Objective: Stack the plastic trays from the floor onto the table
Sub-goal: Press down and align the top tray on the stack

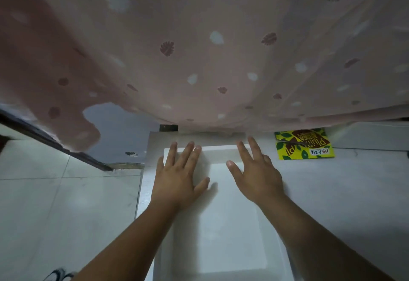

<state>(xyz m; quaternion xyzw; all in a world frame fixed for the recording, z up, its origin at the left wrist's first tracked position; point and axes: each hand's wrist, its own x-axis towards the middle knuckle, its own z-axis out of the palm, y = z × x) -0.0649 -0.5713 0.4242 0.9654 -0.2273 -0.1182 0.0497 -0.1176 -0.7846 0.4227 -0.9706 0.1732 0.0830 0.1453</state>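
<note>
A white plastic tray (pixel 230 225) lies flat on the pale table (pixel 345 192), reaching from the bottom edge of the view up toward the curtain. My left hand (pixel 179 176) rests palm down with fingers spread on the tray's far left part. My right hand (pixel 256 174) is likewise flat and spread over its far right part. Neither hand grips anything. I cannot tell whether one tray or a stack lies there.
A pink curtain (pixel 199 48) with leaf prints hangs right behind the table. A yellow-green snack packet (pixel 304 145) lies at the table's back right. Pale floor tiles (pixel 55 203) lie to the left, and a shoe (pixel 57 275) shows at the bottom left.
</note>
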